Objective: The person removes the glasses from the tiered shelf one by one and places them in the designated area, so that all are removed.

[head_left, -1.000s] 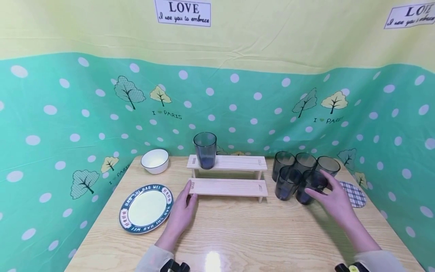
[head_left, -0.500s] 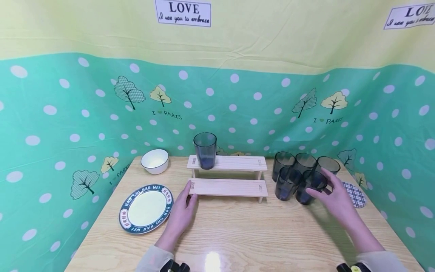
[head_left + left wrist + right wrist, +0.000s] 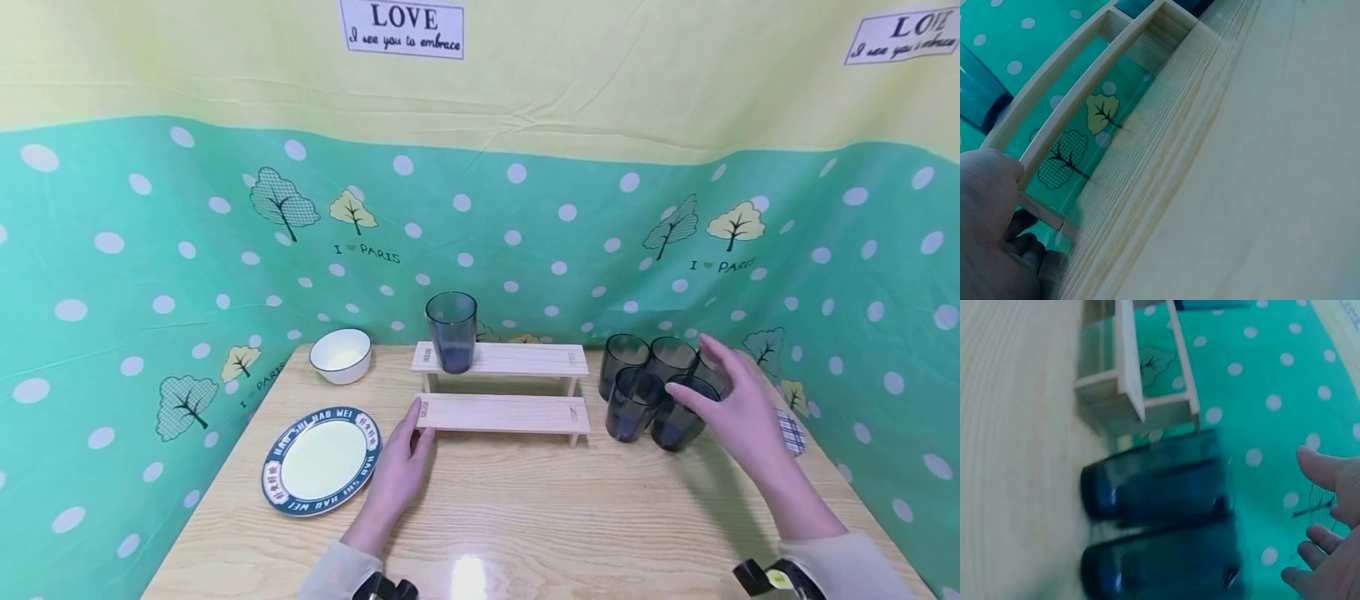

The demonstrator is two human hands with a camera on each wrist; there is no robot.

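A two-step wooden rack stands mid-table, with one dark glass tumbler on the left of its top step. My left hand rests on the table and its fingers touch the left end of the lower step. Several more dark tumblers cluster at the right. My right hand hovers with spread fingers just above and beside the front right tumbler, holding nothing.
A white plate with a dark lettered rim lies front left and a white bowl sits behind it. A checked coaster lies at the right edge. A dotted green cloth backs the table.
My right hand has lifted and moved slightly back over the cluster of tumblers. The left hand has stayed at the rack's left end.
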